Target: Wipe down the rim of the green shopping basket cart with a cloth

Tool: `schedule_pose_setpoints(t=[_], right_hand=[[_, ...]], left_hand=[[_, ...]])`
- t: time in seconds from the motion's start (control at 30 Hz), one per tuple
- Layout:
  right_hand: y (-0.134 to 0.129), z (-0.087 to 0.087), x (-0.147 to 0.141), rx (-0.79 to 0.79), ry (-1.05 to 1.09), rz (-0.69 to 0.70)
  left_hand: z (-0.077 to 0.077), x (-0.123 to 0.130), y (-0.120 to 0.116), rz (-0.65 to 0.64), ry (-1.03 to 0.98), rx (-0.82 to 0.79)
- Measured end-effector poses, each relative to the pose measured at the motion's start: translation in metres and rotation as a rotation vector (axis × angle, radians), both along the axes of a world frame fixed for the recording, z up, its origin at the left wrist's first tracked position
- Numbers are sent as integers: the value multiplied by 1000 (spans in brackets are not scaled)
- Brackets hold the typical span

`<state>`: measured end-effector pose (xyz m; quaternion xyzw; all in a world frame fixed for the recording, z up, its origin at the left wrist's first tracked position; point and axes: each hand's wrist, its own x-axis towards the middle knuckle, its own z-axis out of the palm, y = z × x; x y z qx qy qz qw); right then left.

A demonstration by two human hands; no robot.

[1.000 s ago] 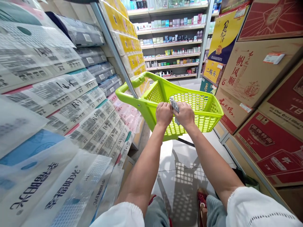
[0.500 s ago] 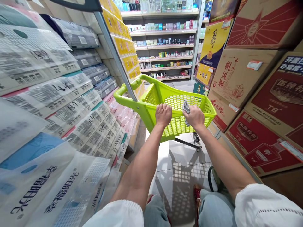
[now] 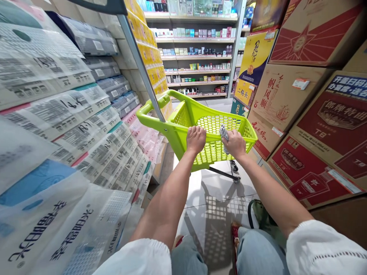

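Observation:
A lime-green plastic shopping cart (image 3: 177,135) with a lattice basket stands side-on in front of me in the aisle. My left hand (image 3: 196,139) is closed over the near rim of its basket. Further right on that rim, my right hand (image 3: 234,143) is closed with a grey-and-white striped cloth (image 3: 223,133) in it. Part of the cloth hangs down against the basket's side. The cart's handle (image 3: 145,112) is to the left, out of both hands.
Stacked plastic-wrapped packs (image 3: 94,131) line the left side. Cardboard cartons (image 3: 289,99) rise on the right. Shelves of small goods (image 3: 197,57) stand at the back. A grey metal post (image 3: 140,65) slants across the upper left. A green bag (image 3: 262,215) is by my right leg.
The cart and both hands sit slightly further left in view, and the cartons on the right have shifted left too. Both hands keep their grip.

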<state>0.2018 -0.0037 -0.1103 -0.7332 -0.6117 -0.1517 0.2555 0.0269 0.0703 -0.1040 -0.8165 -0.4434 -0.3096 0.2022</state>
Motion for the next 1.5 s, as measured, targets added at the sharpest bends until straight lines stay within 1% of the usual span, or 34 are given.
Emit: schedule_pose_setpoints(t=[0.03, 0.1, 0.2, 0.27, 0.33, 0.43, 0.53, 0.63, 0.73, 0.77, 0.83, 0.9, 0.97, 1.07, 1.13, 1.23, 1.33, 1.37, 1.43, 1.5], right_hand=[[0, -1, 3, 4, 12, -24], [3, 1, -3, 10, 42, -48], [12, 7, -31, 27, 63, 13], [16, 11, -49, 46, 63, 60], [17, 14, -55, 49, 51, 92], [9, 13, -43, 11, 20, 115], [-1, 10, -21, -36, 18, 63], [-7, 9, -11, -55, 37, 19], [-6, 11, -17, -56, 63, 11], [-5, 12, -21, -58, 71, 15], [-3, 14, -29, -65, 85, 34], [-1, 15, -34, -71, 94, 65], [0, 16, -38, -70, 91, 94], [-1, 15, -37, -70, 59, 120], [-4, 13, -30, -78, 37, 110], [-15, 7, -9, -85, 30, 53], [-26, 2, 9, -76, 57, -35], [-28, 1, 10, -73, 71, -62], [-25, 2, 1, -71, 92, -78], [-18, 6, -18, -71, 96, -28]], left_hand=[[-1, 3, 0, 8, -8, 7], [-2, 8, -1, 26, -24, 13], [-2, 12, -4, 33, -29, -4], [-1, 10, -5, 27, -7, -15], [0, 6, -5, 21, 26, -10], [3, -3, -6, 13, 59, -3], [6, -10, -6, -1, 45, -33], [11, -12, -7, -2, -14, -93], [16, -7, -10, 48, -42, -122], [16, -3, -11, 44, -27, -121], [16, 7, -14, -21, 33, -123], [13, 17, -16, -91, 86, -163], [8, 22, -16, -71, 80, -216], [2, 18, -16, -76, 79, -200], [0, 12, -15, -84, 87, -181], [0, 7, -16, -63, 75, -179], [0, 9, -17, -49, 59, -174], [-1, 10, -18, -43, 54, -172], [-3, 13, -19, -29, 42, -170], [-4, 15, -21, -14, 37, -176]])
